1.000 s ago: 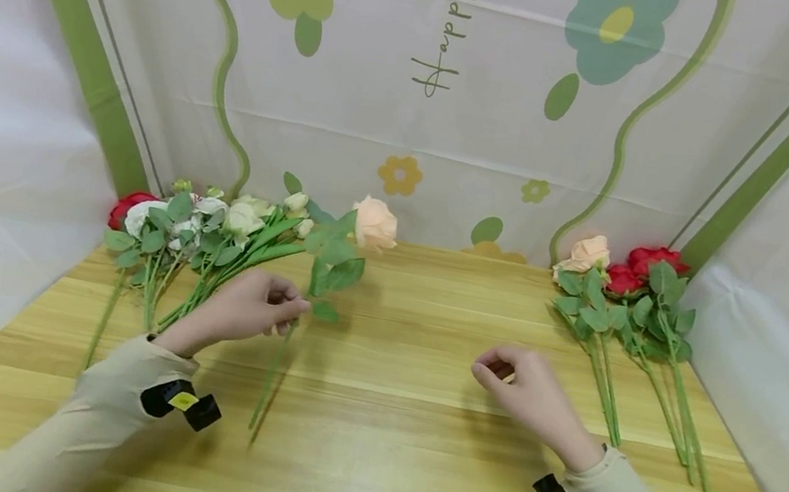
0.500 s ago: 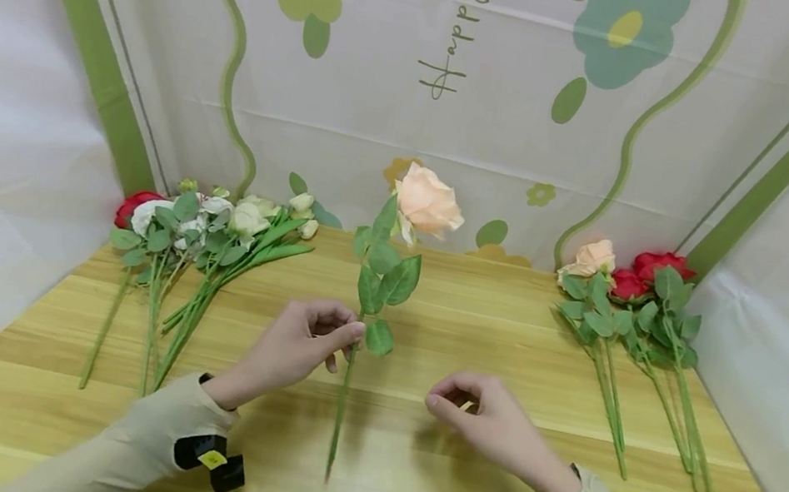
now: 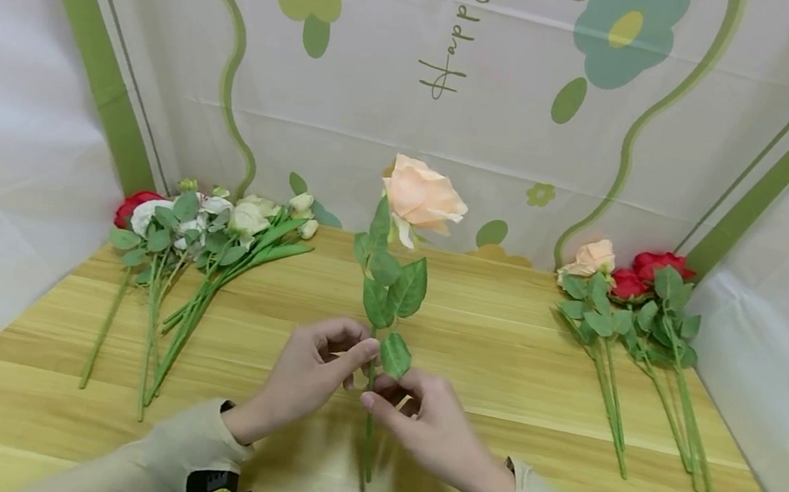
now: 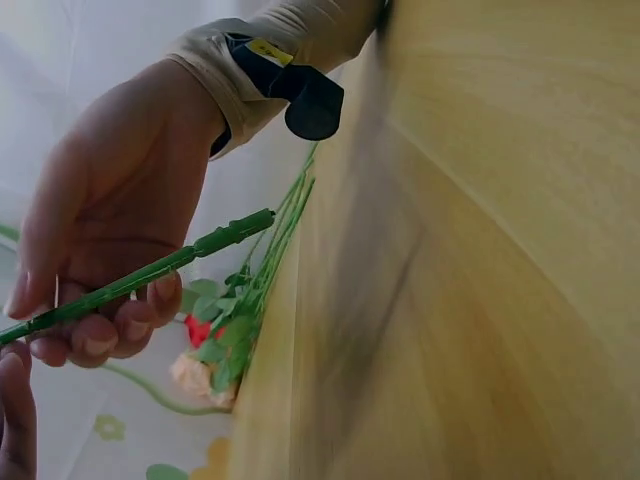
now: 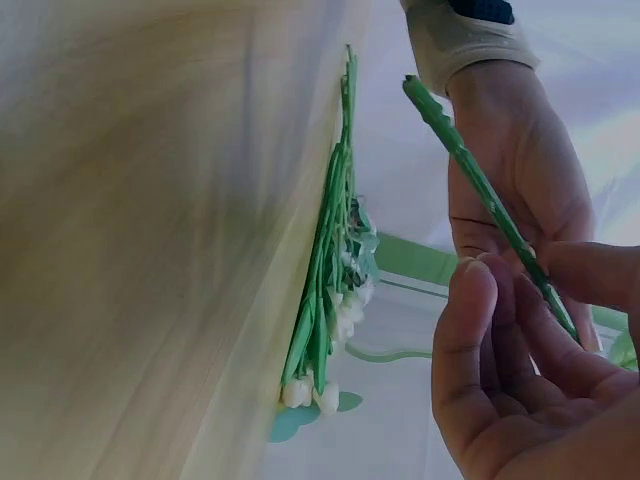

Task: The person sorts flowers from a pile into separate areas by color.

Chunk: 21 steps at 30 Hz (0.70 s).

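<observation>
A peach rose [image 3: 425,198] stands nearly upright over the middle of the table in the head view, its bloom at the top and green leaves below. My left hand [image 3: 316,370] pinches the stem just under the leaves. Lower down, my right hand [image 3: 440,429] has its thumb and fingertips on the same stem, partly behind the lowest leaf. In the right wrist view the green stem [image 5: 480,185] passes between my right thumb and curled fingers. The bare stem end [image 4: 240,230] sticks out past my right hand in the left wrist view.
White flowers [image 3: 247,219] and a red one [image 3: 135,207] lie in a bunch at the back left. At the back right lie another peach rose [image 3: 593,257] and red roses [image 3: 652,272]. A printed cloth [image 3: 368,108] hangs behind the wooden table [image 3: 489,327].
My left hand has carried the peach rose from the left to the middle and raised it upright. My right hand has moved left and taken hold of the lower stem.
</observation>
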Available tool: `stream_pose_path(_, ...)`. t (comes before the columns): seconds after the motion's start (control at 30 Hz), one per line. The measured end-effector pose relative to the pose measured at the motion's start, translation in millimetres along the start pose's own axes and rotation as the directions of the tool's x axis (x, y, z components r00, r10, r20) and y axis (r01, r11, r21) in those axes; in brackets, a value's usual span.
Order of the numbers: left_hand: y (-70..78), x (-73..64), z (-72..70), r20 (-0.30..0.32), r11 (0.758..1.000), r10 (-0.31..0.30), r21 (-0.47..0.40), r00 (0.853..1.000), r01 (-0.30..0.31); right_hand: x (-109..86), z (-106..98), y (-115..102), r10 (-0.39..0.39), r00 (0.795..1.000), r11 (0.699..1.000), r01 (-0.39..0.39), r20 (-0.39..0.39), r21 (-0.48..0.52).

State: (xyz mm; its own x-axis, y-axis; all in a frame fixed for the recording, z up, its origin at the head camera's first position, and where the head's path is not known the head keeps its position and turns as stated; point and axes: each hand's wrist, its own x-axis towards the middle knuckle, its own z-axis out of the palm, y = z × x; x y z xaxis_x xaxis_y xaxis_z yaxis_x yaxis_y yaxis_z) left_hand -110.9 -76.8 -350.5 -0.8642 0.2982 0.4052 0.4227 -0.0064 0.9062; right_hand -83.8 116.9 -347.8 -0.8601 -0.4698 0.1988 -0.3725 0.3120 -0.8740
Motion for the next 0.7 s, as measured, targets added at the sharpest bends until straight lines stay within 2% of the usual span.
stream_pose_path(0.17, -0.2, 1.3, 1.5, 0.032, 1.0, 0.002, 0.019, 0.999, -0.003, -4.3, -1.3, 3.5, -0.058, 0.998, 0.998, 0.057, -0.019, -0.034)
stream_pose_path(0.23, -0.4, 2.2, 0.7, 0.073, 1.0, -0.01, 0.023, 0.997, 0.009, -6.8, -5.6, 6.9, -0.096, 0.995, 0.994, 0.094, -0.03, -0.06)
stream_pose_path(0.33, 0.4, 3.7, -1.7, 0.141, 0.998, -0.061, 0.024, 0.988, 0.058, -11.2, -18.8, 11.8, -0.126, 0.99, 0.987, 0.119, -0.061, -0.111)
stream_pose_path(0.4, 1.3, 4.8, -3.6, 0.182, 0.995, -0.102, 0.02, 0.978, 0.1, -14.2, -32.6, 14.8, -0.124, 0.988, 0.981, 0.107, -0.095, -0.16)
stream_pose_path(0.5, 1.7, 6.1, -6.6, 0.218, 0.989, -0.147, 0.03, 0.965, 0.144, -19.0, -59.8, 20.0, -0.061, 0.987, 0.968, 0.022, -0.15, -0.25)
stream_pose_path(0.57, 1.3, 6.7, -8.6, 0.233, 0.986, -0.165, 0.037, 0.958, 0.16, -22.6, -81.6, 25.6, -0.032, 0.982, 0.943, -0.031, -0.184, -0.33)
stream_pose_path(0.6, 1.0, 7.0, -9.6, 0.238, 0.986, -0.169, 0.046, 0.956, 0.163, -24.5, -93.4, 29.7, -0.05, 0.977, 0.919, -0.037, -0.209, -0.392)
stream_pose_path(0.63, 0.9, 7.2, -10.5, 0.241, 0.985, -0.173, 0.052, 0.955, 0.166, -26.7, -105.6, 34.4, -0.067, 0.97, 0.894, -0.045, -0.233, -0.446)
stream_pose_path(0.7, 1.6, 7.6, -12.2, 0.249, 0.984, -0.177, 0.063, 0.952, 0.166, -31.9, -130.8, 45.0, -0.139, 0.947, 0.817, -0.054, -0.288, -0.574)
